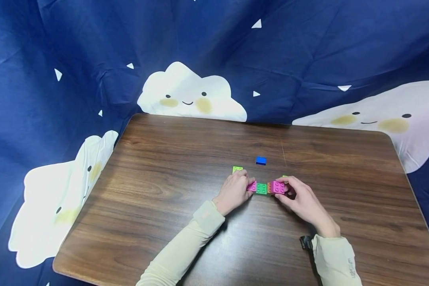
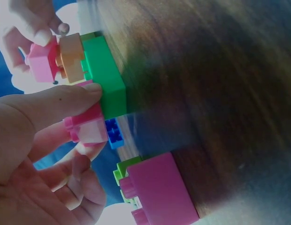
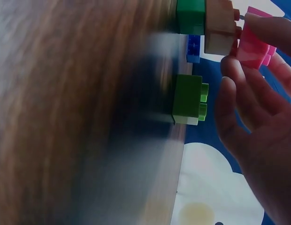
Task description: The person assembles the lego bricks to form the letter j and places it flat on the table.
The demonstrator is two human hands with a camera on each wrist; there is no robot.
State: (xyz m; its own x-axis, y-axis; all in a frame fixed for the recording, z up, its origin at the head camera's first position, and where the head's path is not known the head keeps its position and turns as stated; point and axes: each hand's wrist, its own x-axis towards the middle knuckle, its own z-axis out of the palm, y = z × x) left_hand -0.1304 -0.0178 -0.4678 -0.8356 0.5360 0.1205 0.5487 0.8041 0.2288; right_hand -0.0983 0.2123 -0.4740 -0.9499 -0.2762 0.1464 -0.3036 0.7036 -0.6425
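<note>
A long green brick (image 2: 105, 77) lies on the table with a pink brick (image 2: 89, 124) on one end and an orange brick (image 2: 71, 56) on the other. My left hand (image 1: 234, 190) pinches that pink brick between thumb and fingers, thumb tip reaching the green brick's edge. Over the orange brick, my right hand (image 1: 302, 196) holds a second pink brick (image 3: 252, 40) between thumb and fingertips. This brick is slightly tilted in the right wrist view, its underside right at the orange studs.
On the wooden table (image 1: 157, 171), a blue brick (image 1: 261, 160) lies farther back. A lime green brick (image 1: 237, 169) is beyond my left hand, another green brick (image 3: 187, 99) beside my right. A magenta brick (image 2: 162, 190) stands close to the left wrist camera. Blue cloud-print cloth (image 1: 271, 59) hangs behind.
</note>
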